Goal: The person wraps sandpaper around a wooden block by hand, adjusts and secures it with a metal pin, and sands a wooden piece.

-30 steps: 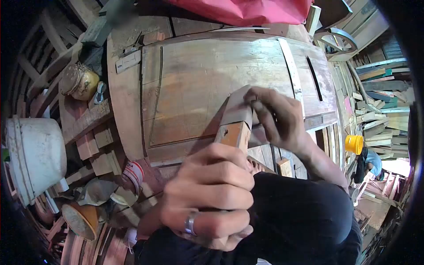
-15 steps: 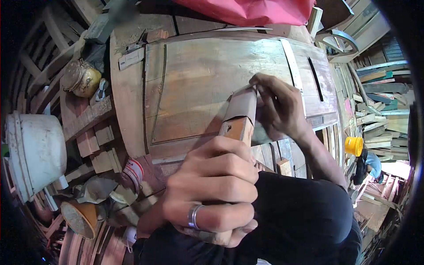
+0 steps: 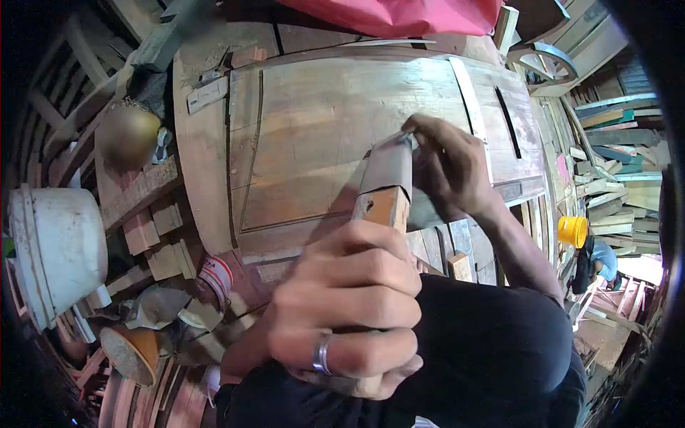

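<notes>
My left hand (image 3: 349, 307), with a ring on one finger, is wrapped round a wooden block (image 3: 380, 208) held in front of me. A grey-brown sheet that looks like sandpaper (image 3: 389, 171) is folded over the block's far end. At the upper corner of that sheet, my right hand (image 3: 453, 164) presses thumb and fingers together on its edge. The other fingers of this hand are curled, partly in shadow. Beneath both hands lies a wooden panel (image 3: 314, 128) with a framed border and a pale strip across its right part.
On the left stand a white bucket (image 3: 68, 250), a blurred yellowish jar (image 3: 128, 135), a red-and-white tin (image 3: 215, 277) and an orange container (image 3: 128, 353). Pink sheeting (image 3: 407, 16) hangs at the back. Stacked timber (image 3: 617, 178), a yellow bucket (image 3: 572, 231) and another person (image 3: 603, 260) are on the right.
My left hand has shifted very slightly to the right; its grip on the block is the same. My right hand stays at the sandpaper's edge. The whole view has tilted a little.
</notes>
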Demonstrator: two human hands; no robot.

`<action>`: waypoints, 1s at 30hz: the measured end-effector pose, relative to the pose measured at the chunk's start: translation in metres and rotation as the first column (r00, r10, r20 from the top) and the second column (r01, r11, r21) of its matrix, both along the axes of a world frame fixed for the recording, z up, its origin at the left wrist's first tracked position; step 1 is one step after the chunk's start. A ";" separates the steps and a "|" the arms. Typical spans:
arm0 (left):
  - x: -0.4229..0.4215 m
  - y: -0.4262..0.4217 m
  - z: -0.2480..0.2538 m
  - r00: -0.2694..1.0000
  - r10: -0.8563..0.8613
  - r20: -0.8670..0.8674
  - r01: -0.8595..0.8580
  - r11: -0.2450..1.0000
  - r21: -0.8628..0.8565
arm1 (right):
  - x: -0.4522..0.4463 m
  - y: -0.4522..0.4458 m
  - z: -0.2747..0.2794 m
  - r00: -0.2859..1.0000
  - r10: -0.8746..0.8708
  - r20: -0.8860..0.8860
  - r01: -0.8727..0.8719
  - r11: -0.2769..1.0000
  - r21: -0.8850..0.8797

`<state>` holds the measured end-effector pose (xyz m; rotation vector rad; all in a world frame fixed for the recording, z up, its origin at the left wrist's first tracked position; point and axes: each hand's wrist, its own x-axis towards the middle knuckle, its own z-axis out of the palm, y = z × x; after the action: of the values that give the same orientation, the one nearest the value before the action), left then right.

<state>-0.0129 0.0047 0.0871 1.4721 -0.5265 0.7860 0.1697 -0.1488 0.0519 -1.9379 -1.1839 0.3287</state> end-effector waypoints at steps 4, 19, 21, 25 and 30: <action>-0.002 0.003 -0.003 1.000 -0.016 -0.002 0.016 1.000 -0.009 | -0.013 -0.005 0.001 0.951 0.108 0.289 -0.155 0.977 0.147; -0.004 0.015 -0.006 0.998 -0.059 0.000 0.059 0.997 0.041 | -0.002 -0.009 0.015 0.965 -0.260 -0.013 0.259 0.955 0.141; -0.002 0.012 -0.007 0.998 -0.061 0.021 0.061 0.998 0.035 | -0.001 -0.004 0.016 0.981 -0.190 -0.044 0.191 0.982 0.011; -0.002 0.009 -0.007 0.999 -0.040 0.019 0.039 0.999 0.022 | -0.005 0.001 0.000 0.995 -0.089 0.047 0.086 0.994 0.060; -0.002 0.010 -0.007 0.999 -0.035 0.026 0.035 0.999 0.028 | -0.014 -0.006 0.000 0.997 -0.064 -0.044 0.066 0.997 0.051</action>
<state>-0.0149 0.0144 0.0799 1.4758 -0.5839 0.7747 0.1556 -0.1545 0.0520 -1.9102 -1.0893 0.3003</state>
